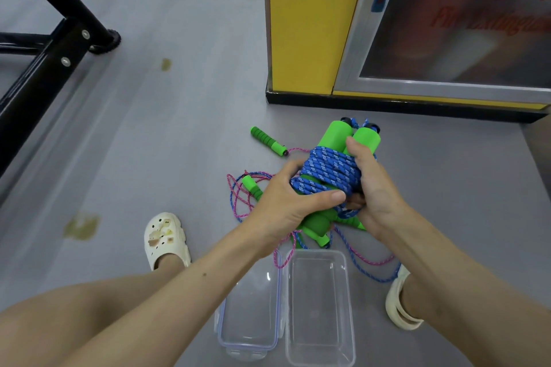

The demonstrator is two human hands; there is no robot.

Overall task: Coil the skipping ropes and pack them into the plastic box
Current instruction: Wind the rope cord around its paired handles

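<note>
Above the plastic box [320, 307], both hands grip a coiled blue rope [328, 171].

both forearms reach forward and converge. left hand [286, 197] curled, thumb extended rightward, fingers wrapped under. right hand [372, 188] closed in a grip, thumb pointing up. hands nearly touching at the thumbs.

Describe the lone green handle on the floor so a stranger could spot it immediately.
Start at the yellow cabinet and drop to the grey floor just in front of its left corner. The green handle lies there alone, trailing a pink cord. Unlike the handles in the blue-wrapped bundle, no hand touches it.
</note>
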